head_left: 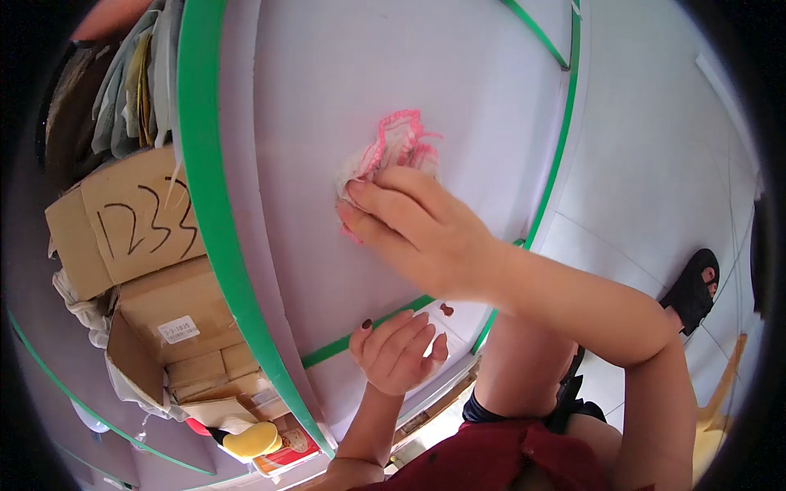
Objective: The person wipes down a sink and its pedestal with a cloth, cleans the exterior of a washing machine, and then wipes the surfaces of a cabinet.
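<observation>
My right hand (417,225) is closed on a crumpled white cloth (399,147) with a pink stitched edge, pressed against the pale flat panel (319,74). The fingers cover part of the cloth. Lower down, my left hand (393,352) holds nothing. Its fingers are apart and slightly bent, close to a green strip (327,352) that crosses the panel's lower end. A small reddish-brown spot (446,309) shows just right of the left fingers.
A thick green edge (201,164) bounds the panel on the left. Beyond it are cardboard boxes (139,221), one marked 1233, stacked bagged items (139,90) and a yellow object (252,440). On the right, a sandaled foot (694,290) rests on the tiled floor (647,164).
</observation>
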Motion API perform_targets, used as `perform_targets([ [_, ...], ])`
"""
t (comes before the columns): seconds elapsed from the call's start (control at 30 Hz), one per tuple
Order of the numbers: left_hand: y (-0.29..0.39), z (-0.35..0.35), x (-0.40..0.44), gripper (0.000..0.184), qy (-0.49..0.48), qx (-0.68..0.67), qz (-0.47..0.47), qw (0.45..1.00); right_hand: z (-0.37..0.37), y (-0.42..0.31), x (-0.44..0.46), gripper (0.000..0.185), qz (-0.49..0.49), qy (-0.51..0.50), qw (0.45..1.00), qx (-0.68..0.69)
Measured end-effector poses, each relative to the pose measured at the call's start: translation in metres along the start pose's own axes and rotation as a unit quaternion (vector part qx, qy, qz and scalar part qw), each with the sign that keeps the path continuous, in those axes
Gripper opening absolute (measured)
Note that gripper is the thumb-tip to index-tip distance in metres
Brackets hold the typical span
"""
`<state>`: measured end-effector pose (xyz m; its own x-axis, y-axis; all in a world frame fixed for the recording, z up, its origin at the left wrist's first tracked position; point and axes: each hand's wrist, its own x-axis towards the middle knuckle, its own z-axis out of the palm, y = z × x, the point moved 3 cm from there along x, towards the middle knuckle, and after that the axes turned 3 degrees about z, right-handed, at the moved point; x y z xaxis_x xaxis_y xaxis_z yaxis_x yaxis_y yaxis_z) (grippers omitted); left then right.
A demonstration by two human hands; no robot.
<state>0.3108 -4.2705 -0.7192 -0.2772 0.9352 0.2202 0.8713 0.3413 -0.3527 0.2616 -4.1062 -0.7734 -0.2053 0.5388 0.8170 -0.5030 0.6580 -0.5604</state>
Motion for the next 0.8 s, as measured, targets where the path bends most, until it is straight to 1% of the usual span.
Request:
perform_targets([
  [0.07, 0.002, -0.002, 0.001, 0.007, 0.002, -0.015, -0.013, 1.0, -0.007, 0.012, 0.012, 0.033, 0.014, -0.08, 0.996, 0.047],
  [0.1, 0.001, -0.006, 0.0, 0.007, 0.002, -0.026, -0.025, 0.999, -0.01, 0.022, 0.02, 0.033, 0.014, -0.078, 0.996, 0.05],
  [0.13, 0.001, -0.011, -0.003, 0.012, 0.0, -0.052, -0.023, 0.998, -0.017, 0.042, 0.03, 0.032, 0.084, -0.007, 0.995, 0.046],
  [0.17, 0.0, -0.018, -0.006, 0.012, 0.003, -0.047, -0.021, 0.999, -0.024, 0.051, 0.043, 0.031, 0.152, 0.064, 0.985, 0.042],
  [0.2, -0.001, -0.025, -0.01, 0.012, 0.006, -0.066, -0.041, 0.997, -0.028, 0.042, 0.053, 0.031, 0.149, 0.066, 0.986, 0.043],
  [0.23, -0.002, -0.028, -0.014, 0.012, 0.008, -0.087, -0.064, 0.994, -0.032, 0.027, 0.064, 0.032, 0.205, 0.103, 0.949, 0.216],
  [0.27, -0.003, -0.03, -0.016, 0.012, 0.009, -0.086, -0.066, 0.994, -0.029, 0.017, 0.069, 0.032, 0.256, 0.134, 0.878, 0.381],
  [0.3, -0.003, -0.032, -0.019, 0.011, 0.013, -0.075, -0.061, 0.995, -0.025, 0.009, 0.071, 0.032, 0.258, 0.133, 0.878, 0.382],
  [0.37, -0.006, -0.034, -0.026, 0.01, 0.014, -0.061, -0.058, 0.996, -0.016, -0.007, 0.073, 0.025, 0.23, 0.154, 0.903, 0.329],
  [0.43, -0.007, -0.03, -0.029, 0.009, 0.039, -0.05, -0.019, 0.998, -0.009, -0.023, 0.07, 0.019, 0.204, 0.17, 0.924, 0.273],
  [0.47, -0.009, -0.029, -0.029, 0.007, 0.044, -0.05, -0.001, 0.998, -0.007, -0.032, 0.063, 0.02, 0.188, 0.152, 0.938, 0.25],
  [0.5, -0.009, -0.03, -0.032, 0.007, 0.041, -0.054, -0.005, 0.998, -0.005, -0.042, 0.055, 0.022, 0.17, 0.135, 0.949, 0.227],
  [0.57, -0.011, -0.027, -0.035, 0.009, 0.053, -0.074, 0.004, 0.996, 0.005, -0.073, 0.021, 0.028, 0.131, 0.064, 0.956, 0.254],
  [0.6, -0.013, -0.023, -0.041, 0.011, 0.042, -0.115, -0.029, 0.992, 0.01, -0.089, 0.005, 0.027, 0.12, 0.034, 0.946, 0.298],
  [0.63, -0.013, -0.023, -0.042, 0.011, 0.041, -0.114, -0.033, 0.992, 0.01, -0.095, -0.001, 0.027, 0.122, 0.031, 0.946, 0.3],
  [0.67, -0.011, -0.024, -0.043, 0.01, 0.041, -0.112, -0.028, 0.992, 0.011, -0.101, -0.005, 0.026, 0.108, 0.011, 0.938, 0.33],
  [0.7, -0.011, -0.026, -0.042, 0.01, 0.04, -0.11, -0.022, 0.993, 0.012, -0.105, -0.009, 0.025, 0.094, -0.007, 0.928, 0.36],
  [0.73, -0.011, -0.027, -0.04, 0.01, 0.038, -0.107, -0.015, 0.993, 0.012, -0.098, -0.003, 0.023, 0.064, -0.017, 0.934, 0.351],
  [0.77, -0.011, -0.027, -0.039, 0.01, 0.036, -0.106, -0.008, 0.994, 0.012, -0.088, 0.001, 0.023, 0.068, -0.017, 0.932, 0.354],
  [0.8, -0.01, -0.027, -0.038, 0.01, 0.033, -0.106, -0.001, 0.994, 0.012, -0.081, 0.004, 0.024, 0.033, -0.048, 0.933, 0.355],
])
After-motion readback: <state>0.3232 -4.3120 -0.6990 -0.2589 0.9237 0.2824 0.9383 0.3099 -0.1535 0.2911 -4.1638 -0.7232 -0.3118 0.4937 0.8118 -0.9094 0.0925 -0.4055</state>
